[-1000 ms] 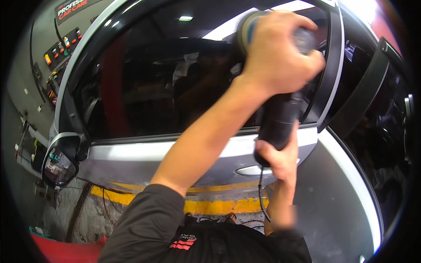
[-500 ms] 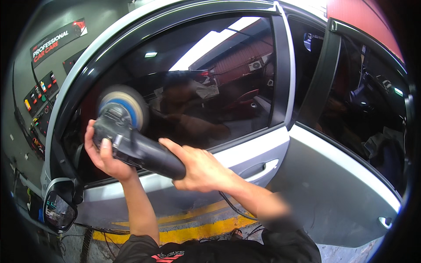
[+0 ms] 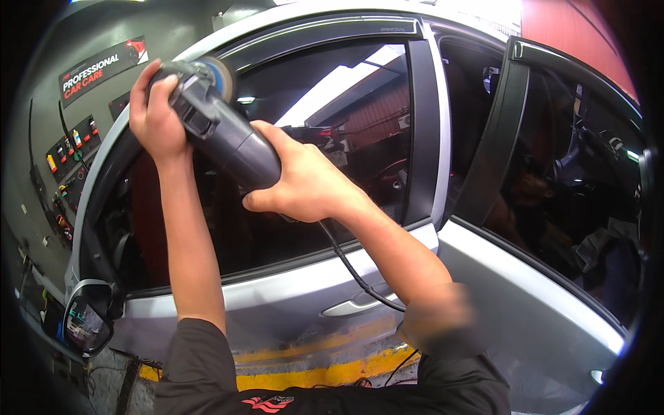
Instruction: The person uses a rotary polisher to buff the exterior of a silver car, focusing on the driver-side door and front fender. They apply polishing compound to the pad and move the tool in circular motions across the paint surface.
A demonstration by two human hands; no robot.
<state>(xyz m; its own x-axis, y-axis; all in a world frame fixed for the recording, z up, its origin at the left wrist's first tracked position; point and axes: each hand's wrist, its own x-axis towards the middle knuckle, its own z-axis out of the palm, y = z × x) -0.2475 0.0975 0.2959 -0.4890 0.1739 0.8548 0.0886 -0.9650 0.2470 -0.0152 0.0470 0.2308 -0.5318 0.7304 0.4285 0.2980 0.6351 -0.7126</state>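
Both my hands hold a black car polisher [image 3: 232, 138] up at the top left of the silver car's front door window [image 3: 304, 180]. My left hand [image 3: 160, 114] is wrapped round its head, fingers over the far side. My right hand [image 3: 304, 176] grips the rear of the body. The round pad [image 3: 223, 79], with a blue edge, is seen mostly from the side at the window's upper frame; whether it touches cannot be made out. A black power cord [image 3: 353, 273] runs from the tool's rear under my right forearm.
The rear door [image 3: 532, 297] stands open on the right. A side mirror [image 3: 88, 318] juts out at the lower left. Behind the car, a grey wall carries a banner [image 3: 104, 69] and racks of small bottles [image 3: 75, 142]. Yellow floor paint [image 3: 325, 373] shows below.
Both hands have carried the polisher upward, from the window's lower left to its upper left edge. The pad has turned more edge-on, and more of the cord shows.
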